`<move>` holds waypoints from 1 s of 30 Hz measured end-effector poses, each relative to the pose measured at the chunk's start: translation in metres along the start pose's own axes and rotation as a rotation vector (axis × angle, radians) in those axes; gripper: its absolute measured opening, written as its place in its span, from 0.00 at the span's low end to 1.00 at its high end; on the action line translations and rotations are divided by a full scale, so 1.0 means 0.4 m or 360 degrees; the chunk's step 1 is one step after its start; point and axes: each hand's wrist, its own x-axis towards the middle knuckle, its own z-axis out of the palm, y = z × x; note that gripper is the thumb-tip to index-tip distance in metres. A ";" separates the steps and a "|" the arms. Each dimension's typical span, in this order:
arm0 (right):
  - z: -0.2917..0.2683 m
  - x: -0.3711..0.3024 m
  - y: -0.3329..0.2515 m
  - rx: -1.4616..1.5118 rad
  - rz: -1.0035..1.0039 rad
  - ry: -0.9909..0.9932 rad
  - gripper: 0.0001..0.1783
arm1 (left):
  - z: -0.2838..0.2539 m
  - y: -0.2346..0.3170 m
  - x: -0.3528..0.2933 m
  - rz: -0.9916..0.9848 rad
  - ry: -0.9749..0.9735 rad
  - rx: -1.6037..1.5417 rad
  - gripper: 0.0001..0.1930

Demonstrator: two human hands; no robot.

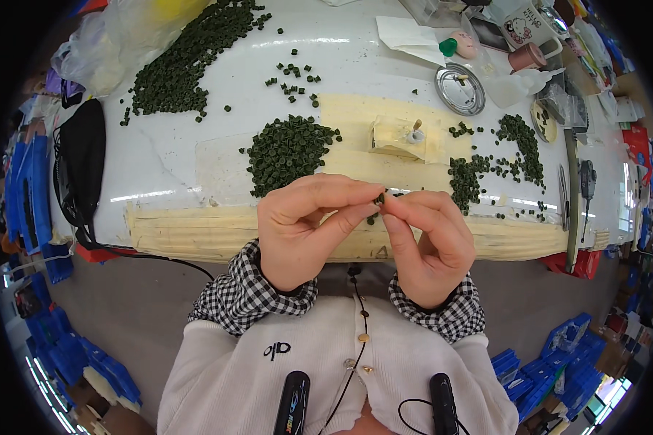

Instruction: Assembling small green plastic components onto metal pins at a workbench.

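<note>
Taking the tape-covered block (392, 138) on the bench as landmark. Seeing a small dark green piece (379, 198) held up on the wearer's side of the block, slightly to its left. Gripping that piece in left hand (294, 225), pinching between thumb and forefinger tips. Meeting the pinch from the opposite side with right hand (432, 243), bunching thumb and forefinger close at the piece; not managing to tell whether gripping there too or only touching.

Seeing a dense heap of similar green pieces (289, 154) lying left of the block, a larger spread (178, 65) lying farther left and beyond, looser clusters (464, 181) lying to the right. Noting an upright peg (417, 127) standing at the block, and a round metal lid (459, 90) resting beyond the block, to its right.

Judging handling: expecting very little weight and a fairly stiff, moulded feel, though not being able to confirm material. Guessing at low fragility, but at easy rolling or popping free if squeezed off-centre. Favouring a hold across the outer rim with thumb and forefinger pads, keeping pressure light and even, leaving the end faces uncovered.
</note>
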 end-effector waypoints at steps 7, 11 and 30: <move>0.000 0.003 -0.007 -0.0008 -0.0054 -0.0045 0.16 | 0.005 -0.009 -0.006 -0.0179 0.0113 -0.0343 0.08; -0.003 0.003 -0.009 0.0017 -0.0023 -0.0083 0.16 | -0.005 -0.007 -0.003 0.0036 0.0033 0.0027 0.10; -0.015 0.005 0.000 0.0040 -0.0001 -0.0186 0.19 | -0.013 0.003 0.008 0.0068 -0.0032 0.0130 0.10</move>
